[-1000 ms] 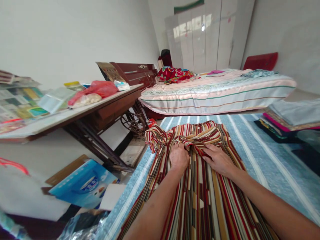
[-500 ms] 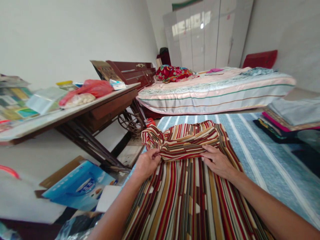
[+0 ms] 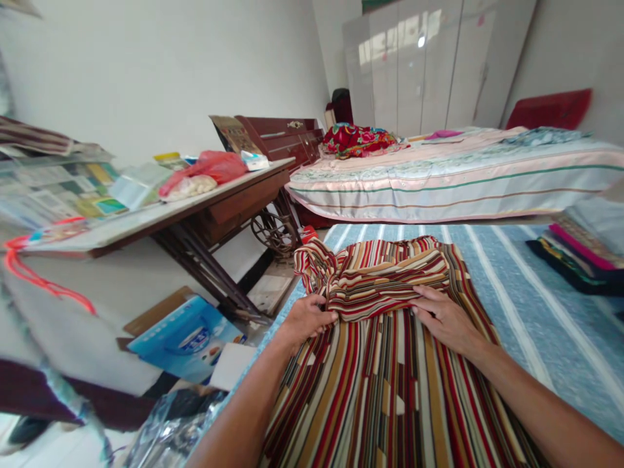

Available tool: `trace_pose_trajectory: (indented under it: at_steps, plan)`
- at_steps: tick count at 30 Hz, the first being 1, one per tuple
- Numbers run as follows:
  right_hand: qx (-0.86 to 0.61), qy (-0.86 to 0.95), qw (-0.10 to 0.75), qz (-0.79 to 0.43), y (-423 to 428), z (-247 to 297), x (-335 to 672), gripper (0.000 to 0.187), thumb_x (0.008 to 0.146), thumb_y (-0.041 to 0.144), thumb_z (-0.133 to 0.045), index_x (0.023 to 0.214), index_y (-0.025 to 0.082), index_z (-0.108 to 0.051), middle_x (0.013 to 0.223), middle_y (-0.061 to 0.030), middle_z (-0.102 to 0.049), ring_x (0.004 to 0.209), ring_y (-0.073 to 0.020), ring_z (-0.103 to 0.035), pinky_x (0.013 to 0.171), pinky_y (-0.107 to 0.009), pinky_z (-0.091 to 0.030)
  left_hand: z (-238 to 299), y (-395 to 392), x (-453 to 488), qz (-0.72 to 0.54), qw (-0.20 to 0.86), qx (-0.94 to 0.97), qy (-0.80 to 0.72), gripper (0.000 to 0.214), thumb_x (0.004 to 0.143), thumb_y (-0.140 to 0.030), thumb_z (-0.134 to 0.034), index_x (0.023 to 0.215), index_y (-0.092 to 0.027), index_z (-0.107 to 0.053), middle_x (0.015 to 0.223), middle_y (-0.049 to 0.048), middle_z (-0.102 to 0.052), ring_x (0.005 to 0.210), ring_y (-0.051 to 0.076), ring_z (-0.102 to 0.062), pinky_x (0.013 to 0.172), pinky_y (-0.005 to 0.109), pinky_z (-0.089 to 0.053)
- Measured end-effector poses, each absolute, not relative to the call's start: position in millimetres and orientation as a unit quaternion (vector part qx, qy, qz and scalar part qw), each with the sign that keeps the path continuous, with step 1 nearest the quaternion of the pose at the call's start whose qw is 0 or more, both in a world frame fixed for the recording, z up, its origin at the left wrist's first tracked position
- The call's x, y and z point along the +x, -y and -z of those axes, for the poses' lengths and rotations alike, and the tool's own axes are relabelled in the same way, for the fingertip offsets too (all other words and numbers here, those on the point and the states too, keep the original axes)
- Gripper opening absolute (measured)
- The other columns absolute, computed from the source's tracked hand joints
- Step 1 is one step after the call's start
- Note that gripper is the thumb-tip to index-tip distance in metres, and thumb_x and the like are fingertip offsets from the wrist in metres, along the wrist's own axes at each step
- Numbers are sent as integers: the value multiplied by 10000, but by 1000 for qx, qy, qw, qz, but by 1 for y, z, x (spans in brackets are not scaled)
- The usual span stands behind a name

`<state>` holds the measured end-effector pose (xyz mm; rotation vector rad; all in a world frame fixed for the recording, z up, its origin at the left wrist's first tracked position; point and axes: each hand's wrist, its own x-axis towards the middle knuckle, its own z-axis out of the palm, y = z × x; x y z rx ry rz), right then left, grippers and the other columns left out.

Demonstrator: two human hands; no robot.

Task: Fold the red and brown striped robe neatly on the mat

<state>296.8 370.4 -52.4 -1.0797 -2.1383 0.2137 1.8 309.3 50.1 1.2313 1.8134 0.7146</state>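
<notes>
A striped cloth (image 3: 390,383) in red, cream and brown lies spread over a blue striped bed cover (image 3: 531,312) in front of me. Its far end is gathered into a folded bundle (image 3: 380,276). My left hand (image 3: 307,318) pinches the left end of that fold, fingers closed on the cloth. At the right end of the fold, my right hand (image 3: 446,318) lies with its fingers curled onto the cloth's edge.
A treadle sewing table (image 3: 214,208) stands at the left, loaded with bags and papers. Below it lies a blue box (image 3: 188,338). A mattress (image 3: 453,175) with a red floral bundle sits behind, white wardrobes beyond. Folded cloths (image 3: 580,253) are stacked at the right.
My hands moved apart from the middle of the gathered cloth to its two ends, and the bunched end now lies as a wider, flatter fold. The camera shifted slightly.
</notes>
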Motion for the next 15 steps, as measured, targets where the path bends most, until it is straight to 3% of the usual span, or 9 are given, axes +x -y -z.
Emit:
trace_pose_trajectory:
  at_steps: [4, 9, 13, 15]
  plan:
    - [-427, 828, 349, -100, -370, 50, 297, 405, 906, 339, -360, 955, 176, -728, 1210, -150, -605, 1138, -255, -560, 968, -453, -445, -65, -311, -1, -319, 419, 505, -684, 464, 517, -283, -707, 923, -151, -525, 524, -92, -476, 457, 79, -408, 456, 199, -293]
    - [-429, 819, 356, -133, -370, 47, 298, 421, 901, 357, -349, 935, 181, -730, 1227, -154, -593, 1153, -251, -550, 989, -450, -427, -95, -300, 0, -241, 233, 671, -662, 295, 593, -245, -649, 881, -187, -622, 522, -90, -449, 478, 81, -399, 493, 210, -276]
    - [-433, 814, 358, -148, -370, 47, 299, 435, 892, 368, -345, 929, 172, -732, 1235, -165, -585, 1153, -257, -549, 998, -465, -413, -83, -287, -6, -143, 306, 667, -664, 286, 645, -360, -642, 865, -178, -633, 519, -68, -522, 475, 108, -468, 485, 216, -308]
    - [-434, 814, 356, -152, -370, 47, 299, 429, 888, 370, -352, 933, 175, -732, 1240, -160, -583, 1159, -257, -545, 1002, -466, -407, -71, -288, -10, -163, 272, 624, -714, 293, 738, -455, -549, 766, -172, -615, 494, -45, -533, 467, 125, -490, 496, 227, -334]
